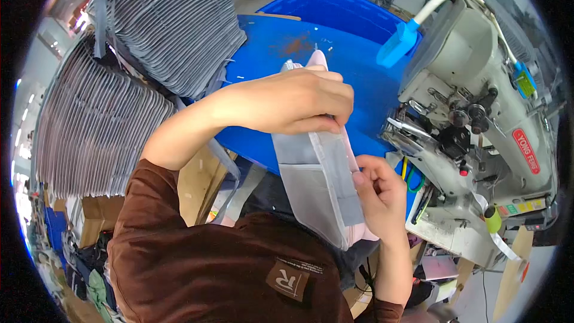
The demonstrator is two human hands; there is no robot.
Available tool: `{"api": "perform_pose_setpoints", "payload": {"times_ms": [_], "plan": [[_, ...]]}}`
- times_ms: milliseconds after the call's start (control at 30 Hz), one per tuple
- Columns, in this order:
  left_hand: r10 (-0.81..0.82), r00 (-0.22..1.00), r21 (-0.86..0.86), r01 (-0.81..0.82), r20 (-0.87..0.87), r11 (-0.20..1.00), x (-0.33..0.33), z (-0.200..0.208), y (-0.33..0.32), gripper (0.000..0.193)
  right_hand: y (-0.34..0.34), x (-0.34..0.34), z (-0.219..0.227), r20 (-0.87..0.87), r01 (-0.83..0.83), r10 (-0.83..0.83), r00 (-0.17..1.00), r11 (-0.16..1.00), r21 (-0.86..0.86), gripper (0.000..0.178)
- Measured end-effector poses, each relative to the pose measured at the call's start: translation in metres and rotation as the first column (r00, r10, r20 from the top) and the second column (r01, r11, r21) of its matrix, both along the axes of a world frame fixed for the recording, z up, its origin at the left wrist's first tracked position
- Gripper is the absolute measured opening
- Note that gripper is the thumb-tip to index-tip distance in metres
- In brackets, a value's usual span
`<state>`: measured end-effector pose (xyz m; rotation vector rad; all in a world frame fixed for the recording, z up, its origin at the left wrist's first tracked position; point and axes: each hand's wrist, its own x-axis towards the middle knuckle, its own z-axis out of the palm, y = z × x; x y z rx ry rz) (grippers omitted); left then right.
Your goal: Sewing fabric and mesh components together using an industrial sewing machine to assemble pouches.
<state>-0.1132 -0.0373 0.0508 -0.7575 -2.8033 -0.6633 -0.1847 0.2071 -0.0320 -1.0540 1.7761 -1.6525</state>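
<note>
A flat sewn fabric pouch (308, 188), grey with pink edges and pale binding, hangs tilted in front of my body over the near edge of the blue table. My left hand (302, 100) reaches across its upper part, with fingers bent over and closed on the fabric. Lower down, my right hand (382, 197) pinches the right edge of the pouch between thumb and fingers. Part of the pouch's top is hidden beneath my left hand; a pink tip shows beyond it.
An industrial sewing machine (508, 125) stands at right, with a blue-headed lamp (397, 43) above. Green-handled scissors (415, 184) lie beside it. Stacked grey fabric pieces (173, 24) rise at left. Beyond the blue table (365, 101) sits a blue bin (335, 3).
</note>
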Motion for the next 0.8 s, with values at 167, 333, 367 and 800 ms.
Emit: {"api": "perform_pose_setpoints", "payload": {"times_ms": [167,333,367,800], "plan": [[0.013,0.996,-0.052,-0.018,-0.092,0.998,0.001,-0.003,0.005,0.01,0.005,-0.006,0.001,0.059,-0.04,0.042,0.997,0.999,-0.026,0.019],[0.032,0.982,0.014,-0.03,-0.185,0.999,0.009,-0.015,0.008,0.013,0.024,-0.015,0.004,-0.024,-0.03,0.034,0.999,0.99,0.139,0.014],[0.052,0.98,0.011,-0.051,-0.19,0.999,0.009,-0.014,0.01,0.012,0.035,-0.019,0.012,-0.321,0.146,-0.096,0.942,0.98,0.135,0.013],[0.051,0.978,0.083,-0.035,-0.202,0.996,0.005,-0.014,0.01,0.01,0.12,-0.106,0.019,-0.93,0.82,-0.352,0.107,0.561,-0.119,0.009]]}}
